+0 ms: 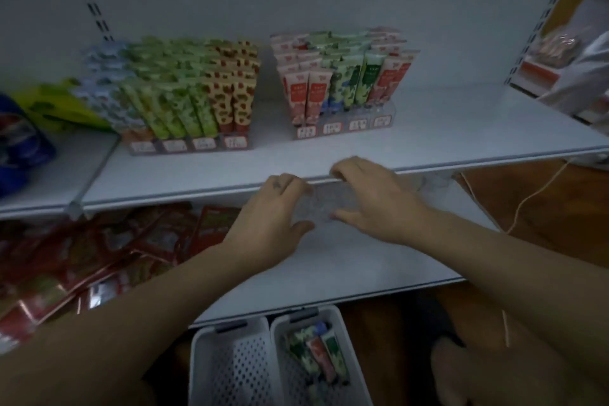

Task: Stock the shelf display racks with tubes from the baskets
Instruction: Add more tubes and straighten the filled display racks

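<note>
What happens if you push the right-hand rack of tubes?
Probably it slides rather than tips: the rack sits flat on the smooth shelf. Its tubes lean packed in rows, so they likely stay put.

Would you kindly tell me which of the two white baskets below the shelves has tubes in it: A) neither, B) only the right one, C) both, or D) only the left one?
B: a few tubes lie in the right basket, while the left basket shows only its perforated bottom.
</note>
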{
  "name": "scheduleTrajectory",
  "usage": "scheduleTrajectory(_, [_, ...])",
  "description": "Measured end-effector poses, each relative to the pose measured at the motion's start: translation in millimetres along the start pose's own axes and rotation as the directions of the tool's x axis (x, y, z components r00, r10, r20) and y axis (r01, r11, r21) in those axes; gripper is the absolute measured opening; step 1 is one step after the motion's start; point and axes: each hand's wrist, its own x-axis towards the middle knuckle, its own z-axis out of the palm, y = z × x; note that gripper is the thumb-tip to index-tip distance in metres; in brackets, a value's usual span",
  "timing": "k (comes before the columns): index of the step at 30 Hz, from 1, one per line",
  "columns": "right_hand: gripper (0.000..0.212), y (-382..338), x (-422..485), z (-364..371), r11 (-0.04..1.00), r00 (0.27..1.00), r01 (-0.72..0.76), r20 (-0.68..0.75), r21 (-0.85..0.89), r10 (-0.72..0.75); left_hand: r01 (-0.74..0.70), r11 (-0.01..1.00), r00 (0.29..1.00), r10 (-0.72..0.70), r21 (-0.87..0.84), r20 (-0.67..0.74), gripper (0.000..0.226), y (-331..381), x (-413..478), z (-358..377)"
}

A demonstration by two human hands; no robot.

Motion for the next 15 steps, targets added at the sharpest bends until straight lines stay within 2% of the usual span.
scheduleTrajectory(3, [0.064, -7, -30, 25, 0.999, 0.975, -0.044, 0.218, -0.022, 0.048, -0.157, 0.968, 0.983, 0.134, 0.197, 0.127, 0.044, -8, -34, 11])
scheduleTrajectory(5, [0.067, -13, -46, 46, 0.998, 0.941, -0.041, 0.334, -0.036, 0.051, -0.213, 0.947, 0.961, 0.158, 0.240, 0.229, 0.043, -12, -53, 19])
scheduleTrajectory(6, [0.068, -15, -53, 58, 0.999, 0.920, -0.035, 0.390, -0.040, 0.047, -0.181, 0.961, 0.950, 0.116, 0.209, 0.289, 0.044, -13, -60, 24])
scheduleTrajectory(9, [0.067, -15, -67, 94, 0.997, 0.806, -0.065, 0.586, -0.041, 0.077, 0.057, 0.985, 0.873, -0.129, 0.164, 0.470, 0.047, -17, -82, 49])
scheduleTrajectory(12, [0.052, -13, -80, 132, 0.978, 0.693, -0.202, 0.700, -0.039, 0.172, 0.270, 0.955, 0.755, -0.290, 0.124, 0.588, 0.045, -19, -106, 85])
scheduleTrajectory(15, [0.049, -14, -102, 169, 0.921, 0.599, -0.388, 0.761, 0.003, 0.250, 0.407, 0.908, 0.630, -0.359, 0.100, 0.689, 0.044, -18, -135, 123])
